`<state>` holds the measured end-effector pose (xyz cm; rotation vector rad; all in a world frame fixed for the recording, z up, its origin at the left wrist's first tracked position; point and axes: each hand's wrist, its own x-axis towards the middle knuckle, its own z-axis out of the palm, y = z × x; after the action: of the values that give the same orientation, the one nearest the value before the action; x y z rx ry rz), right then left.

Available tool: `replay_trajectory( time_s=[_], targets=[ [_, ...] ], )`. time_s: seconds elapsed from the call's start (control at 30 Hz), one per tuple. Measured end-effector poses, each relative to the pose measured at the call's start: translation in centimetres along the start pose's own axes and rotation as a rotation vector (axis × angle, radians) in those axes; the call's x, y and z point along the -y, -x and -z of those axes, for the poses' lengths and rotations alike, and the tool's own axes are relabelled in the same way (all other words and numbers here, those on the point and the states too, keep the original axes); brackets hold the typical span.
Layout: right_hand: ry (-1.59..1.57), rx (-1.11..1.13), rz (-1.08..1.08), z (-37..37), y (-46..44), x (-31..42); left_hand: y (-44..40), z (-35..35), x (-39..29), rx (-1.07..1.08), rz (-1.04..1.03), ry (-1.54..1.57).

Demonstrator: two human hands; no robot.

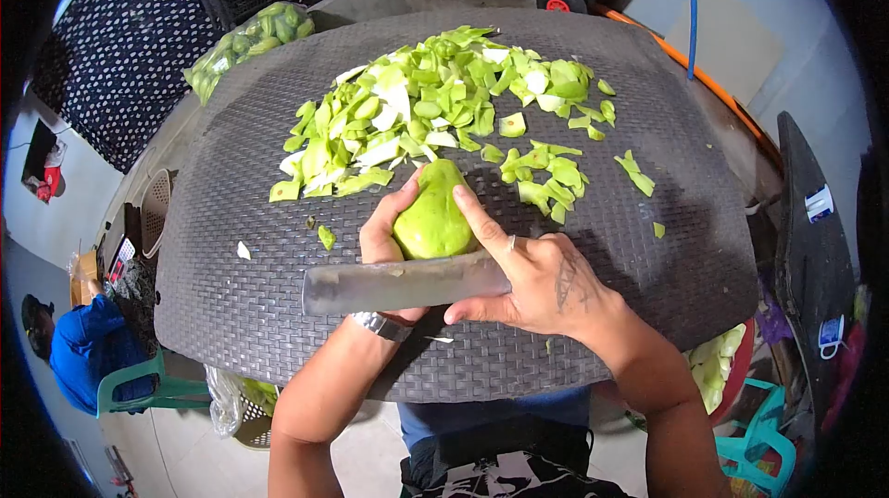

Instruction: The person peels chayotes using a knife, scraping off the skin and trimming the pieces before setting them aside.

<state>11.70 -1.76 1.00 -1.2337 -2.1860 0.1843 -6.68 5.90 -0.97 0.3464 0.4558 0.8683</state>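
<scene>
My left hand (pixel 378 231) is closed around the left side and underside of a light green, pear-shaped chayote (pixel 431 216) above the table. In my right hand (pixel 556 283) is a knife (pixel 398 286) with a broad, smeared blade pointing left; its handle is hidden by my fingers. The blade lies crosswise at the near end of the chayote, and my right index finger stretches along the fruit's right side. Just beyond my hands spreads a heap of green and whitish cut pieces and peelings (pixel 407 109) on the dark woven tabletop (pixel 241 267).
Loose peelings (pixel 551 174) lie right of the heap. A plastic bag of green chayotes (pixel 250 43) stands beyond the table's far left edge. A person in blue (pixel 88 350) sits at the left near a green chair (pixel 153 387). Another green chair (pixel 759 438) stands at lower right.
</scene>
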Motion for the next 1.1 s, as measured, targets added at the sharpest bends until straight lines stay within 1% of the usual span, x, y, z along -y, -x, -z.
replay_trajectory(
  time_s=[0.2,0.3,0.4,0.5,0.57,0.6,0.63,0.67,0.77,0.8,0.87,0.9,0.93,1.0,1.03,1.1],
  targets=[
    [0.033,-0.014,0.007,-0.2,-0.1,-0.1,-0.2,0.5,0.1,0.006,0.015,0.016],
    [0.008,-0.012,-0.054,-0.4,0.1,-0.6,-0.4,0.9,0.3,0.011,-0.026,-0.008],
    [0.031,-0.051,-0.025,-0.2,0.1,-0.9,-0.4,1.4,0.2,-0.003,-0.025,-0.054],
    [0.025,0.075,-0.113,0.8,0.0,-1.2,-0.2,0.9,0.3,-0.026,-0.044,-0.048],
    [0.07,0.034,-0.119,1.1,0.1,-1.9,-0.2,1.8,-0.2,0.054,0.024,0.085],
    [0.094,0.013,-0.121,1.3,0.0,-2.4,0.3,1.3,-0.1,0.111,0.007,0.026],
    [-0.046,0.015,-0.274,1.8,-0.3,-3.0,0.8,0.8,-0.1,0.168,-0.013,-0.031],
    [-0.041,-0.063,-0.264,1.8,0.0,-4.3,0.9,0.1,-0.3,0.144,-0.011,-0.069],
    [-0.152,-0.055,-0.468,3.1,-0.3,-4.6,0.8,-0.7,-0.8,0.084,0.004,-0.143],
    [-0.163,-0.046,-0.506,3.2,-0.3,-4.3,0.8,-0.8,-0.9,0.06,-0.003,-0.145],
    [-0.205,0.044,-0.542,3.7,-0.7,-3.2,0.6,-0.8,-1.1,0.01,-0.019,-0.147],
    [-0.235,0.126,-0.544,4.1,-1.1,-1.8,0.6,-0.9,-0.8,-0.04,-0.079,-0.098],
    [-0.266,0.208,-0.546,4.1,-1.2,-0.9,0.5,-0.7,-0.7,-0.037,-0.075,-0.09],
    [-0.154,0.004,-0.259,1.4,-0.1,-0.5,0.3,-0.3,-0.4,-0.032,-0.06,-0.078],
    [-0.106,0.024,-0.241,1.1,0.0,-0.3,0.8,-0.4,-0.6,0.012,-0.057,-0.041],
    [-0.037,0.02,-0.189,0.8,0.1,-0.3,0.7,-0.4,-0.5,-0.003,-0.05,-0.018]
  ],
)
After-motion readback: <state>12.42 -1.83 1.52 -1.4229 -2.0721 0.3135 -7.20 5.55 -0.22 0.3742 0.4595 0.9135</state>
